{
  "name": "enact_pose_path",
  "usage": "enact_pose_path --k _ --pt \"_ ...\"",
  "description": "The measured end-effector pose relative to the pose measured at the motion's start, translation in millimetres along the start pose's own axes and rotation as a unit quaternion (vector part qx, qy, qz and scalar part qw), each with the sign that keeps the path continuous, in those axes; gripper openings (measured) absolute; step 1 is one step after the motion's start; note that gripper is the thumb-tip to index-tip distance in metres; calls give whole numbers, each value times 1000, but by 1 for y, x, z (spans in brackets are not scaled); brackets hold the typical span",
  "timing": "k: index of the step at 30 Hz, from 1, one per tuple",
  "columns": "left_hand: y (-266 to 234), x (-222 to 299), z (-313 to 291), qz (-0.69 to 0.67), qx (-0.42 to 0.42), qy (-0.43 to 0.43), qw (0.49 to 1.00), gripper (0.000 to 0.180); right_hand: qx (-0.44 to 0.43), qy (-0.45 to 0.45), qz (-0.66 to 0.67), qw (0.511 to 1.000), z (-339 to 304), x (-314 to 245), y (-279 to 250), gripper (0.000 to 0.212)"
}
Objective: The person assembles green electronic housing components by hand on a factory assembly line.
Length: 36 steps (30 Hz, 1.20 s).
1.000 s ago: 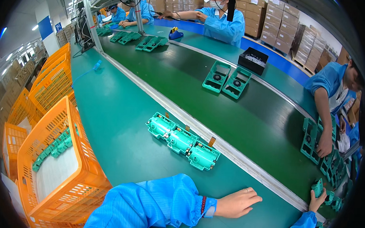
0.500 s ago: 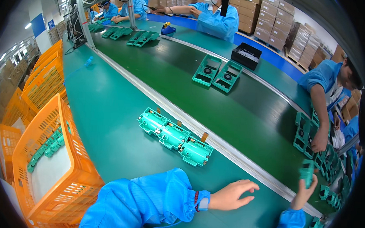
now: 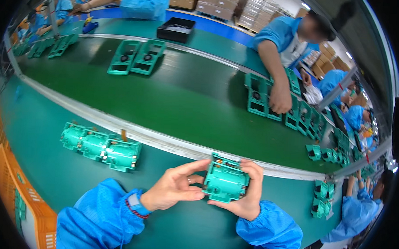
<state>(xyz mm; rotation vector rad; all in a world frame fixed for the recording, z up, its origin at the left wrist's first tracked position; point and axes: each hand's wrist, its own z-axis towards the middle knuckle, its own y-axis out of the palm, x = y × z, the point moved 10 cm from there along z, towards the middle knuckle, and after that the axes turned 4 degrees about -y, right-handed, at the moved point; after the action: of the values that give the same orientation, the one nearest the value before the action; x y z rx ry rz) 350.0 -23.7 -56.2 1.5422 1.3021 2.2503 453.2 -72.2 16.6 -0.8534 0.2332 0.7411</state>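
Between my two hands, a teal-green plastic housing [image 3: 225, 182] with a rounded face is held just above the near work surface. My right hand [image 3: 251, 193] grips its right side, fingers along the upper edge and thumb beneath. On its left side my left hand [image 3: 175, 185] closes in, index finger at the upper corner and thumb lower down. Small copper-coloured parts show along the housing's upper edge. To the left, a row of three similar housings [image 3: 99, 147] lies on the table, with a brown flexible strip sticking up from one.
A green conveyor belt [image 3: 178, 105] runs beyond a metal rail [image 3: 163, 143]. Two green frames [image 3: 147, 57] lie on its far side, near a black box [image 3: 176, 31]. A co-worker's hand [image 3: 280, 100] touches more frames. Stacked housings [image 3: 323, 199] stand right; an orange crate [image 3: 31, 201] stands left.
My view has swung right. My right hand has brought the housing from the right in front of me, and my left hand has come to its left side.
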Motion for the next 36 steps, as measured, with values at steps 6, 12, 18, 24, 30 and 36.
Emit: enact_pose_path --k 6,12,18,24,30,36 --pt "8 5 1 11 -3 2 1000 67 9 -39 -18 999 1 -13 -5 83" --pt "8 16 4 24 9 48 998 66 63 -21 232 970 -2 12 -13 105" --pt "-1 14 3 9 28 55 998 67 34 277 619 734 -22 44 32 62" --pt "4 14 1 -13 31 49 998 68 19 331 682 652 -29 36 45 53" --pt "6 11 3 -2 20 53 998 68 15 326 685 652 -28 33 40 51" --pt "9 8 5 1 0 69 998 68 5 319 692 647 -27 34 38 52"
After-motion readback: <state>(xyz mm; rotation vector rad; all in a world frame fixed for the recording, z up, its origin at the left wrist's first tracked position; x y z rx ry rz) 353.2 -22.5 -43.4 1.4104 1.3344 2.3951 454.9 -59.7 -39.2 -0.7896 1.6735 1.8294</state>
